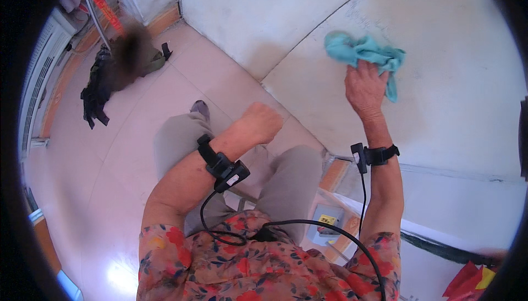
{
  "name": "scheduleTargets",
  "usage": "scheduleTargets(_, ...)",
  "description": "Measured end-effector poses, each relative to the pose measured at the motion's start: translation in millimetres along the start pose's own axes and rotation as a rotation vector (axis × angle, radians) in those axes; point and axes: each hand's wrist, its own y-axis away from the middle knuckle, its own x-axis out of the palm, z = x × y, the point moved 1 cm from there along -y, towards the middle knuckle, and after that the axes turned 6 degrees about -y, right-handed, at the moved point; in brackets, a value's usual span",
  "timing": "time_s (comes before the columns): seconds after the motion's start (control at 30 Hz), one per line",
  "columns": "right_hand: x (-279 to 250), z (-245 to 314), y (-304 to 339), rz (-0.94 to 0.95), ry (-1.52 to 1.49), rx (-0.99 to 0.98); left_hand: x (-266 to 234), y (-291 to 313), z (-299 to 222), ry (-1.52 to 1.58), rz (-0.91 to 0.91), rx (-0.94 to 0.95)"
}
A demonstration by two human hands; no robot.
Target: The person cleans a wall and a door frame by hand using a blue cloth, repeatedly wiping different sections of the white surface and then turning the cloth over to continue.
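A teal cloth (369, 54) lies bunched against a large off-white panel (440, 108) at the upper right. My right hand (364, 88) is on the cloth, its fingers curled into the folds, and part of the cloth hangs beside the thumb side and below the knuckles. My left hand (263, 124) is closed in a fist above my left knee, apart from the panel, and nothing shows in it. Its fingertips are turned out of sight. Black straps with small cabled devices sit on both wrists.
Pinkish floor tiles (132, 152) spread to the left. A mop (129, 53) with dark cloth strips stands at the upper left, near a white wall unit (41, 75). A grey box (325, 221) sits low beside my right leg. Red and yellow fabric (467, 282) shows at the lower right.
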Motion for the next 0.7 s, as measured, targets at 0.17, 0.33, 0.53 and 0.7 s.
scheduleTargets(0.17,36,10,80,0.305,-0.164,0.038,2,-4,-4,-0.01,0.004,0.027)
scheduleTargets(0.33,40,-5,189,0.42,-0.049,0.356,-3,-3,-8,-0.046,0.038,0.015)
scheduleTargets(0.53,28,-29,236,0.13,0.048,0.667,5,-1,-6,-0.005,0.05,0.044)
scheduleTargets(0.7,35,-28,215,-0.309,-0.115,1.051,4,-4,-6,-0.029,0.117,0.023)
